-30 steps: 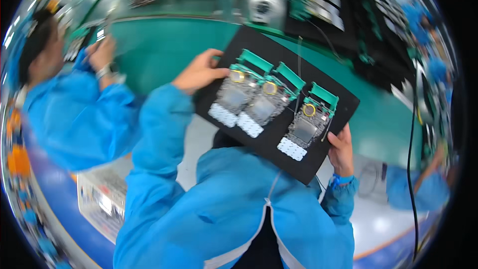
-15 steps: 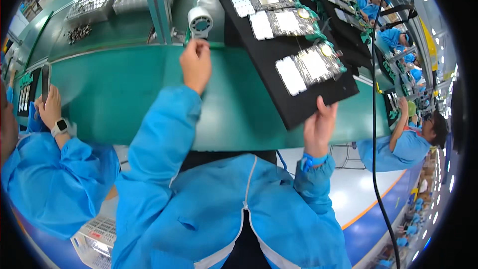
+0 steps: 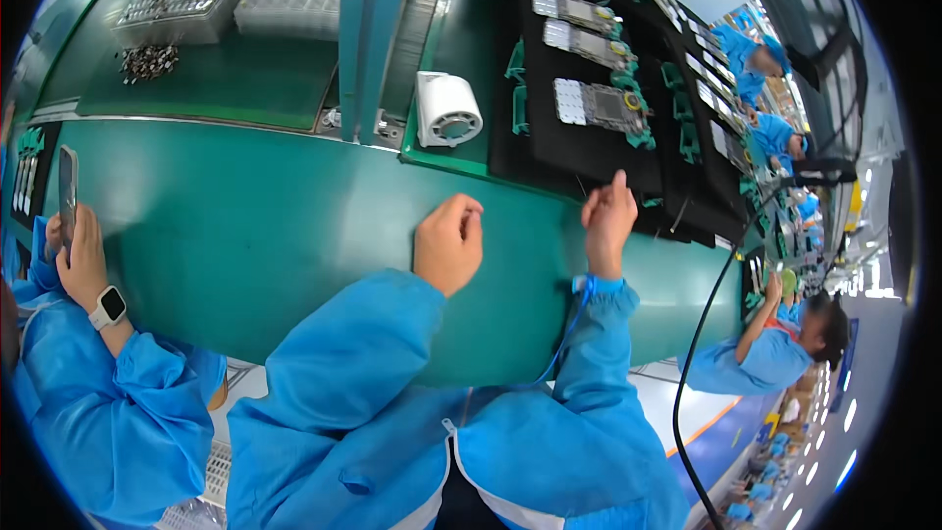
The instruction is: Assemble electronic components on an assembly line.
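Green bench spans the near side of the white blower and well out to its left. Change: the black sheet, gripped at its edge by the right hand half a second ago, now lies to the right of the blower, overlapping another black layer between it and the blower. Looks like the carry is over and the load is parked; both hands look free. Left hand is on the near side of the blower, above bare bench, fingers curled in; can't tell if anything small is inside. Right hand is nearer and to the right of the blower, at the sheet's near edge, released, index extended, no grasp visible; contact with the edge unclear. Three circuit boards sit on the sheet, right of the blower, in a spaced row, so they came through the set-down. Smallest: green plastic pieces just right of the blower, on the black layer.
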